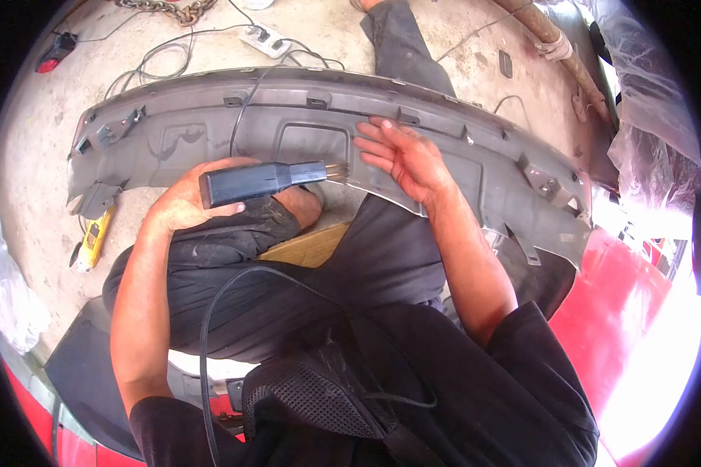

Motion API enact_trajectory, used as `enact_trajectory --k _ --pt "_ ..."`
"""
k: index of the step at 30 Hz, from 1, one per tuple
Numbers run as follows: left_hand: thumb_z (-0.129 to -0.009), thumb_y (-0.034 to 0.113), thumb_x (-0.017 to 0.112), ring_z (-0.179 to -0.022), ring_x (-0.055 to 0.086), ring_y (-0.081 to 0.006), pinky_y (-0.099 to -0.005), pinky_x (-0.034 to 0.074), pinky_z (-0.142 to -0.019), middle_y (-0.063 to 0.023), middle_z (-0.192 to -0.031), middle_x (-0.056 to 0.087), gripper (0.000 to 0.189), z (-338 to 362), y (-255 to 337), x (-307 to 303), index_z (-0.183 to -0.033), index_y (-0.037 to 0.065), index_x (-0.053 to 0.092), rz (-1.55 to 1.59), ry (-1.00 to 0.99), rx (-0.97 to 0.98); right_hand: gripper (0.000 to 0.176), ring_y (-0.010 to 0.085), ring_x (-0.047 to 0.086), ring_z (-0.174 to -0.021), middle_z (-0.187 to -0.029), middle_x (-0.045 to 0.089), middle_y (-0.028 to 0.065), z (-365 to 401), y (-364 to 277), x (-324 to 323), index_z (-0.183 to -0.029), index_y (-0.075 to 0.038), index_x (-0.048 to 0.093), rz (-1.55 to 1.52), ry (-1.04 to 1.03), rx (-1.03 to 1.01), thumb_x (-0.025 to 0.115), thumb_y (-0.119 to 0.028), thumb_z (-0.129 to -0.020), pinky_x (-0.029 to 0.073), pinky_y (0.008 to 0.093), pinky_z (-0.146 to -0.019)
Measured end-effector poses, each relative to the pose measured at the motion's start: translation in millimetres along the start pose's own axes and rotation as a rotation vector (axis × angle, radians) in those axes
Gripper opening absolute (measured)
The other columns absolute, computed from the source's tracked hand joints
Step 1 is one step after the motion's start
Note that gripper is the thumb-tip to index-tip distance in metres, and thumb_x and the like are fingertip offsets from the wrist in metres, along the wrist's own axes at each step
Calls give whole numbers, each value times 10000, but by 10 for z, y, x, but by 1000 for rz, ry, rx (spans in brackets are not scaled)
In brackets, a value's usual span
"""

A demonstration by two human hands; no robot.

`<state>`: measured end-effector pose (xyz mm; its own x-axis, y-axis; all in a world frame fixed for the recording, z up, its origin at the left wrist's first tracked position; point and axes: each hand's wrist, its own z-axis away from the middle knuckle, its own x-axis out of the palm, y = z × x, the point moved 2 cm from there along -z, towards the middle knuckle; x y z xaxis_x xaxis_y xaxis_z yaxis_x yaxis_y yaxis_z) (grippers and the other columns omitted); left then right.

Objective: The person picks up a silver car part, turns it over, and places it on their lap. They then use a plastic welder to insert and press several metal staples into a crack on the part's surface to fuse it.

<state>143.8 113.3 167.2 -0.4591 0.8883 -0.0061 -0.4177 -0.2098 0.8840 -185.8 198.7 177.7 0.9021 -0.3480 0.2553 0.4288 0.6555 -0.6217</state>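
My left hand [181, 196] is wrapped round a hot stapler [249, 180], a dark blue boxy tool with thin brass-coloured prongs at its tip. The prongs point right, toward my right hand [406, 159]. That hand is raised, palm turned inward, with its fingers stretched out and nothing in them. Both hands are over the near side of a grey plastic car bumper [413, 148], which lies across my legs with its clips and brackets showing. Near the prongs, the bumper's near edge has a pale, thin line.
A yellow power tool [93, 237] lies on the concrete floor at left. Beyond the bumper are a white power strip [265, 40] with cords, a rusty chain [171, 9] and a trouser leg [405, 47]. Red painted panels [611, 288] and plastic sheeting [654, 148] stand at right.
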Motion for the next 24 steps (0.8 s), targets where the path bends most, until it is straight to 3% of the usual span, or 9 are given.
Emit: enact_trajectory --k 24 --pt "-736 148 774 -1169 573 -235 -360 414 -1047 -138 -1264 622 625 -7 -18 7 -1311 29 561 27 -11 8 544 316 569 -1221 -1411 481 243 7 -7 5 -1433 102 315 -12 -4 4 482 -224 -1031 541 368 -953"
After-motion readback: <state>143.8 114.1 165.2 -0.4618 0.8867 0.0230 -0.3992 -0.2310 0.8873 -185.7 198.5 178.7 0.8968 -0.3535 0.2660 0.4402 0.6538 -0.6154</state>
